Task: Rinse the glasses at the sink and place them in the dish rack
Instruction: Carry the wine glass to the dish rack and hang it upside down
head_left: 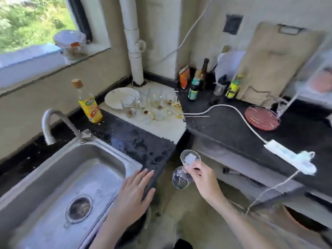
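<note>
Head view looks down on a steel sink (75, 155) set in a dark counter, and everything else is placed from that basin. Right of the sink's front corner, off the counter edge and over the floor gap, the right hand (203, 178) pinches a stemmed glass (183, 169) by its stem, fingers curled round it; the glass is tipped, foot up and away, bowl down and toward the person. The left hand (134, 191) hovers at the sink's right rim with fingers straight and spread, holding nothing; whether it touches the rim I cannot tell.

Judging by this, the step in hand is carrying one glass to the sink for rinsing. The faucet (52, 123) stands at the sink's back left corner and shows no running water, so the next move likely calls for swinging the glass leftward over the rim and under the spout, with the free hand going to the tap.

More glasses (154, 103) wait beside a plate (116, 97) on the pale slab behind and right of the sink, near a yellow bottle (89, 106). No dish rack is clearly visible.

The basin holds only its drain, giving open room. The counter's corner sits between glass and sink, a hard edge to clear; a white cable (233, 112) and power strip (289, 157) lie far right of the sink, well apart.
</note>
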`<state>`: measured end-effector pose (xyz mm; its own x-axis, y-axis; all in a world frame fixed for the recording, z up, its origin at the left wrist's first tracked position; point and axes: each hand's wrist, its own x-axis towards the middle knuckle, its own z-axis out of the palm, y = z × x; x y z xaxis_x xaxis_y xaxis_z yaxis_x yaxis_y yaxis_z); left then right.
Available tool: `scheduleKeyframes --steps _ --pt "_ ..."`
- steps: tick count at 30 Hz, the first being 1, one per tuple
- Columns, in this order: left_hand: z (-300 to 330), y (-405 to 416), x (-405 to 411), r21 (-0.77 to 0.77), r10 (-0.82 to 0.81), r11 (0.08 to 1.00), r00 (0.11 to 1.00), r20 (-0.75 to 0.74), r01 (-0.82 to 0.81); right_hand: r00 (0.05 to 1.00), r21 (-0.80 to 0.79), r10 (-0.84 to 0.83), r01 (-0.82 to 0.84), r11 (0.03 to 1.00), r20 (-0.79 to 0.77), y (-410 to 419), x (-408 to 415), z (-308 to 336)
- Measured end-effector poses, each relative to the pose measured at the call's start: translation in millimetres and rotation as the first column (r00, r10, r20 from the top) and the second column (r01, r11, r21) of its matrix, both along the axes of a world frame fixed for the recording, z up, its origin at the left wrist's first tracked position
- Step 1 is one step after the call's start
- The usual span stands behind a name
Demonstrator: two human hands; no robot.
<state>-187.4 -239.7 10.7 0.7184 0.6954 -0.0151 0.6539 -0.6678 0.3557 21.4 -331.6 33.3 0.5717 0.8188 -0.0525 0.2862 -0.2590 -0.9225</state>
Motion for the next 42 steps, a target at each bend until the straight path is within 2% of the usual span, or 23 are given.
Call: scheduleKeyframes --steps 6,12,15,22,31,37,42 --pt "20 -62 85 -0.043 -0.297 0.954 0.955 -0.001 0.297 0.945 0.038 -0.327 0.328 0.944 -0.03 -128 54 3" --pt "35 -150 183 0.027 -0.559 0.829 0.829 -0.008 0.559 0.826 0.086 -0.564 0.563 0.822 -0.018 -267 106 15" --pt "36 -211 236 0.015 -0.629 0.777 0.778 0.0 0.629 0.76 0.1 -0.649 0.648 0.755 -0.025 -345 135 21" --pt "35 -340 341 0.034 -0.735 0.677 0.676 0.05 0.735 0.674 0.079 -0.739 0.737 0.672 0.001 -485 202 31" --pt "25 -399 470 0.019 -0.779 0.626 0.623 0.064 0.78 0.596 0.094 -0.8 0.803 0.589 -0.074 -540 313 24" --pt "23 -400 593 0.039 -0.792 0.61 0.606 0.08 0.792 0.569 0.108 -0.818 0.822 0.56 -0.089 -542 427 26" --pt "40 -391 701 0.067 -0.8 0.6 0.597 0.068 0.797 0.566 0.119 -0.823 0.821 0.558 -0.047 -537 535 53"
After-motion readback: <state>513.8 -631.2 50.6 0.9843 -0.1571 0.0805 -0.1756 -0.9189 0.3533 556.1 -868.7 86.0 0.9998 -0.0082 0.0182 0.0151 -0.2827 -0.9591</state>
